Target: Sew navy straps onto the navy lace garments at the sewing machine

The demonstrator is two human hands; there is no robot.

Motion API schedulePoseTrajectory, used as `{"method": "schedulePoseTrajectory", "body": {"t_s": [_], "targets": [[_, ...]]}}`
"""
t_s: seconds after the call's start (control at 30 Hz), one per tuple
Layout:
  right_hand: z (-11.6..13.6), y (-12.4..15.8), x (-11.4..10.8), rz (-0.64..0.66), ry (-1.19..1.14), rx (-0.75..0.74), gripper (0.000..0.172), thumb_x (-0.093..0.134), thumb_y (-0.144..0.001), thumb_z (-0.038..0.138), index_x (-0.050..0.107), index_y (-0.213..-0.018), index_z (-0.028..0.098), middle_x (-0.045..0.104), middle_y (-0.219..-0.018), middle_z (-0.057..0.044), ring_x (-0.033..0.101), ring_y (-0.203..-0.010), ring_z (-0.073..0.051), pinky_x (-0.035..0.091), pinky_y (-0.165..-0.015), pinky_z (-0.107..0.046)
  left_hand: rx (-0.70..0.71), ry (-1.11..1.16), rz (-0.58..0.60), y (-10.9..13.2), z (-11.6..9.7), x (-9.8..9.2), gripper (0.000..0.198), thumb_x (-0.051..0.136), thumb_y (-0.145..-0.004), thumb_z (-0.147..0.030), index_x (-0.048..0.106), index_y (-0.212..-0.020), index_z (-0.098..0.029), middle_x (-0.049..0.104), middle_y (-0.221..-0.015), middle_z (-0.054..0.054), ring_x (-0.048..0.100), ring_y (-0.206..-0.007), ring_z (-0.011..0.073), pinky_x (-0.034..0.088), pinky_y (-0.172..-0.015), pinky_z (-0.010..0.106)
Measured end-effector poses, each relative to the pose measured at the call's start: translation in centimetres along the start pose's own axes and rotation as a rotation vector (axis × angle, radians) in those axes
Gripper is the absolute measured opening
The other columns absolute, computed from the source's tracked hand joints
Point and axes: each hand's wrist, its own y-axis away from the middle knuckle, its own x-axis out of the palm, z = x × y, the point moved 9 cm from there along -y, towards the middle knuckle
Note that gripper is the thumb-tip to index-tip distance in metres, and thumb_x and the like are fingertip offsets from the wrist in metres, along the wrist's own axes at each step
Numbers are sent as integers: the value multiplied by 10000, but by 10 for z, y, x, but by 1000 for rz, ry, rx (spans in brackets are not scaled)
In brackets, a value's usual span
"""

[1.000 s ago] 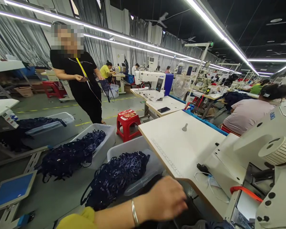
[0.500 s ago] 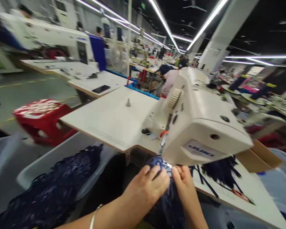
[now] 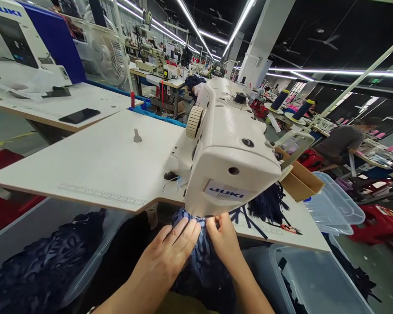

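Note:
Navy lace fabric (image 3: 201, 257) hangs down from under the head of a white sewing machine (image 3: 229, 161). My left hand (image 3: 170, 248) lies over the fabric's left side, fingers close together and bent onto it; its thumb is hidden. On the right, my right hand (image 3: 224, 237) pinches the fabric's edge with thumb and fingers, just below the machine head. The needle area is covered by the machine head and cannot be seen.
Navy straps (image 3: 268, 205) and orange-handled snips (image 3: 291, 229) lie on the table (image 3: 98, 161) at right. A clear bin (image 3: 101, 248) of navy pieces stands left; another bin (image 3: 321, 270) stands right. A cardboard box (image 3: 301, 179) sits behind. A person (image 3: 340, 139) is far right.
My view has turned right, so the machine and hands appear further left. The left fingers look straighter on the fabric. Both hands stay at the fabric under the machine head.

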Motion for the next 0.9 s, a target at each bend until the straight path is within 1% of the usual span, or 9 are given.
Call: {"method": "schedulePoseTrajectory", "body": {"t_s": [0.13,0.3,0.43,0.6,0.73,0.83,0.9], "targets": [[-1,0,1,-2,1,10,63,454,-872,264,444,-822,226,559,-663,50,528,-606,-136,373,-598,-251,29,36,2,-3,-1,-3,394,283,-987,-226,570,-1257,-218,617,-1287,6,507,-1180,170,318,-954,322],[-3,1,1,4,15,15,65,449,-873,259,443,-819,225,570,-677,45,533,-621,-137,369,-597,-247,36,78,1,-5,-1,-7,407,266,-986,-171,578,-1247,-174,619,-1283,12,490,-1193,171,301,-991,323],[-2,1,-1,-17,25,25,72,456,-870,255,447,-806,223,574,-676,44,538,-621,-135,371,-592,-241,50,71,28,-2,0,-3,417,268,-977,-155,570,-1261,-195,611,-1286,15,466,-1221,170,297,-1005,327],[-1,1,-1,-11,36,20,68,456,-870,258,471,-819,215,599,-699,29,552,-630,-139,378,-584,-242,62,26,53,-1,1,-1,412,293,-972,-166,543,-1296,-215,583,-1317,19,449,-1242,168,297,-1012,326],[-8,4,-2,-14,47,35,120,463,-878,303,497,-815,206,626,-734,-1,571,-669,-161,401,-615,-263,81,6,44,-3,0,-5,407,276,-984,-177,580,-1252,-214,594,-1293,6,451,-1219,153,306,-992,306],[-17,6,-3,-14,68,80,183,475,-867,360,535,-821,194,640,-746,-30,580,-705,-190,416,-648,-290,91,-15,47,-4,-2,-7,362,332,-986,-211,569,-1260,-212,580,-1299,-7,442,-1213,144,301,-999,293],[-21,6,-3,2,76,110,241,484,-852,414,555,-809,188,642,-733,-46,583,-718,-210,423,-659,-307,93,-33,71,-3,-2,-5,348,362,-984,-230,553,-1274,-210,564,-1313,-9,438,-1217,148,300,-1004,288]]}}
